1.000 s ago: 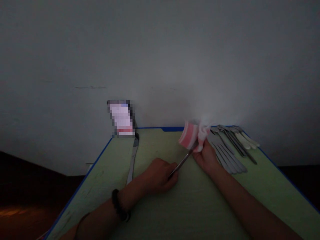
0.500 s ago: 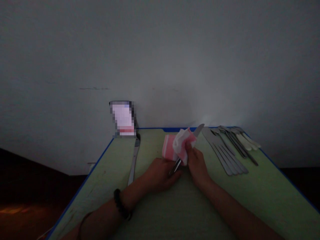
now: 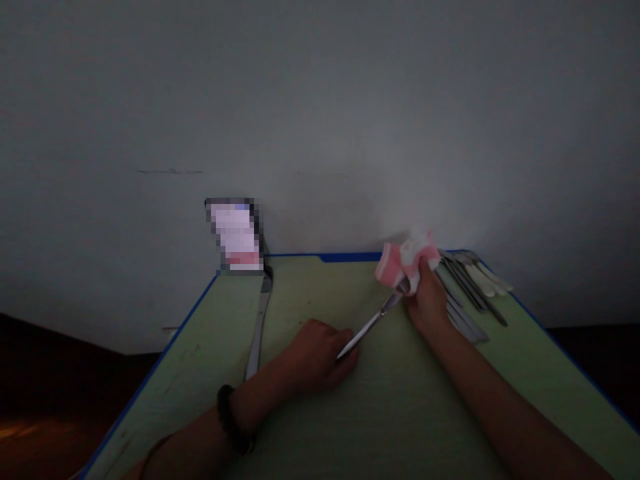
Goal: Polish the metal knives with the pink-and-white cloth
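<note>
My left hand (image 3: 323, 353) is closed on the handle end of a table knife (image 3: 370, 322), which slants up and to the right over the table. My right hand (image 3: 430, 297) grips a pink and white cloth (image 3: 413, 259), folded around the far part of the knife. The cloth hides most of the blade. Just behind my right hand lie several silver knives (image 3: 465, 321) in a row, partly covered by that hand. Beside my left forearm rests another piece of silver cutlery (image 3: 256, 333), its lower end hidden by the arm.
A phone (image 3: 235, 233) with a blurred screen leans on the wall at the back left. On the right lie dark-handled cutlery (image 3: 467, 283) and white-handled pieces (image 3: 480, 277). The pale green table (image 3: 320, 293) has a blue edge and stands against a grey wall.
My right hand and the cloth have slid up and to the right along the knife, uncovering its handle and covering the blade tip. My left hand keeps its hold.
</note>
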`<act>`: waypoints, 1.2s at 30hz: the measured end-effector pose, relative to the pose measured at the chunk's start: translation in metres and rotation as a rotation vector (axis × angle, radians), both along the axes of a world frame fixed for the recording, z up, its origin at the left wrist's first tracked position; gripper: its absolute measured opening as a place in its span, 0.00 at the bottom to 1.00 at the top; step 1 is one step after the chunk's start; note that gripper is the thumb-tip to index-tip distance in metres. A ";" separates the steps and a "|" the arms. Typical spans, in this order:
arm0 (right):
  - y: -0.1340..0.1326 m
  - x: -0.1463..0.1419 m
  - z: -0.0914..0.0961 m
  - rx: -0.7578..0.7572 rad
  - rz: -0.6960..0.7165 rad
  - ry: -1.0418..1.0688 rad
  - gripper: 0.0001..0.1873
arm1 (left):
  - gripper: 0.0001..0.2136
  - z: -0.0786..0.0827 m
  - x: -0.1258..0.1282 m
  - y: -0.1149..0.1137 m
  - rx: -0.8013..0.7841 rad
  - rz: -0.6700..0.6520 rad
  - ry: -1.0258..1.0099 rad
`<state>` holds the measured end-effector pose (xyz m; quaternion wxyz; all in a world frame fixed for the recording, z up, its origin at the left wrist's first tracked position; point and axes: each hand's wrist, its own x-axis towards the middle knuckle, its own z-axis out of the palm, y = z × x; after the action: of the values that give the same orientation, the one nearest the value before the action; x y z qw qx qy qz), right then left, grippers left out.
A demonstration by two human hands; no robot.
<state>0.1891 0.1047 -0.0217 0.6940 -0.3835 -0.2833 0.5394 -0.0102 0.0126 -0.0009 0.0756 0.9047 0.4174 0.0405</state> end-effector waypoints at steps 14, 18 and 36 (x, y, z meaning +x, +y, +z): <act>0.001 -0.006 0.027 -0.106 0.107 0.252 0.09 | 0.16 -0.001 0.000 0.003 -0.055 0.103 -0.056; -0.011 -0.023 0.015 -0.096 0.098 0.110 0.11 | 0.16 -0.002 -0.002 0.003 -0.064 0.069 -0.067; -0.007 -0.022 0.035 -0.056 0.141 0.372 0.07 | 0.16 0.001 -0.002 0.003 -0.139 0.134 -0.175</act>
<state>0.1671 0.0978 0.0135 0.6841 -0.2758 -0.1613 0.6557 -0.0123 0.0161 -0.0004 0.1715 0.8604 0.4703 0.0953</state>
